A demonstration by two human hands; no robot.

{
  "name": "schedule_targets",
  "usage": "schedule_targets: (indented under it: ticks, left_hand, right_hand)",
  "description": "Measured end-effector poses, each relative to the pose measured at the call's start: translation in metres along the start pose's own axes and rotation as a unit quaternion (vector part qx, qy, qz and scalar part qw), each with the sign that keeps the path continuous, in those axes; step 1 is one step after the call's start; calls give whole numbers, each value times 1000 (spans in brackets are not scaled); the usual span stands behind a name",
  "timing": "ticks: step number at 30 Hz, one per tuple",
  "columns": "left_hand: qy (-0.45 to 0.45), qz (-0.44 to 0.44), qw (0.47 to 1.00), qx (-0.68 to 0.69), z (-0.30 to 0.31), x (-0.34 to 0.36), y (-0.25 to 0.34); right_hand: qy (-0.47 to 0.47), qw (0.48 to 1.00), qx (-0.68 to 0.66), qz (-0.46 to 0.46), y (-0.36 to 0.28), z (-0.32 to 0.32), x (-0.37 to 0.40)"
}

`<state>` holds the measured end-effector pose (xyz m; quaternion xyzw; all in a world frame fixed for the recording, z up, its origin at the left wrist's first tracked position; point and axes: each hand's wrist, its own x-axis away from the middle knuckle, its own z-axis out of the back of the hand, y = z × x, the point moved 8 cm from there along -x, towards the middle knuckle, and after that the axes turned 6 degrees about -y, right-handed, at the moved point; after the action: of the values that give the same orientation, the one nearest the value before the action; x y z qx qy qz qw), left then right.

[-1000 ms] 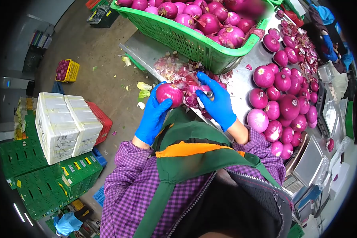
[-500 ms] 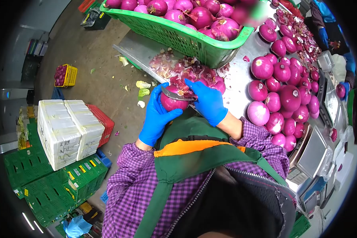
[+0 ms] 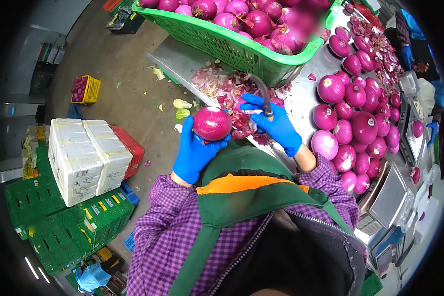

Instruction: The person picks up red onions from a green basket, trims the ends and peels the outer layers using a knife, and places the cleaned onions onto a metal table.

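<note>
My left hand (image 3: 193,155), in a blue glove, cups a purple-red onion (image 3: 212,123) from below and the side, over the table edge. The onion's skin looks smooth and shiny. My right hand (image 3: 279,130), gloved likewise, grips a curved knife (image 3: 265,93), its blade pointing up and away from the onion. Beneath and behind both hands lies a heap of loose onion skins (image 3: 227,91) on the metal table (image 3: 297,104). To the right of my right hand sit many onions (image 3: 364,127) in a group.
A green crate (image 3: 222,43) full of onions stands at the table's far side. White foam boxes (image 3: 74,160) rest on green crates (image 3: 59,241) at left. A yellow crate (image 3: 92,90) of onions is on the floor. Scales (image 3: 382,190) stand at right, and another person's gloved hand (image 3: 432,133) shows there.
The knife has come off the onion and swung up and right with my right hand. My left hand has tilted the onion upward, showing more of it. The view has shifted slightly.
</note>
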<state>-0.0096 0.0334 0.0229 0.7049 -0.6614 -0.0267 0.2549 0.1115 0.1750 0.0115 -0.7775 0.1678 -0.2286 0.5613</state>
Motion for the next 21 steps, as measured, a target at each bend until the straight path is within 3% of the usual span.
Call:
schedule_targets:
  ticks: [2,3,6,8,10,11,13,16,17,21]
  left_hand:
    - [-6,20,999,47,1,-4,-9]
    - [-19,-2,999,39,-1,-6,-11]
    - [-18,-12,1000,-18,8,-7,-14]
    - [-5,-5,998,-66,12,-6,-13]
    - [4,79,995,69,11,-4,-23]
    - [28,65,996,46,5,-6,-22]
    - [32,38,998,27,12,-7,-19]
    - [13,-20,999,-34,12,-8,-12]
    - [-10,-49,996,-75,7,-8,-8]
    - [35,-73,997,-18,21,-11,-6]
  right_hand:
    - [-92,992,-15,90,-35,-33,8]
    - [-122,985,43,117,-55,-45,12]
    - [-152,985,41,64,-25,-46,1]
    - [-124,990,33,60,-14,-39,-1]
    - [-58,994,93,22,6,-25,-1]
    - [-58,994,94,22,7,-24,0]
    - [46,986,136,80,-4,-4,3]
    - [121,980,158,29,11,28,1]
    - [154,947,279,35,14,36,2]
    - [151,908,374,116,17,26,13]
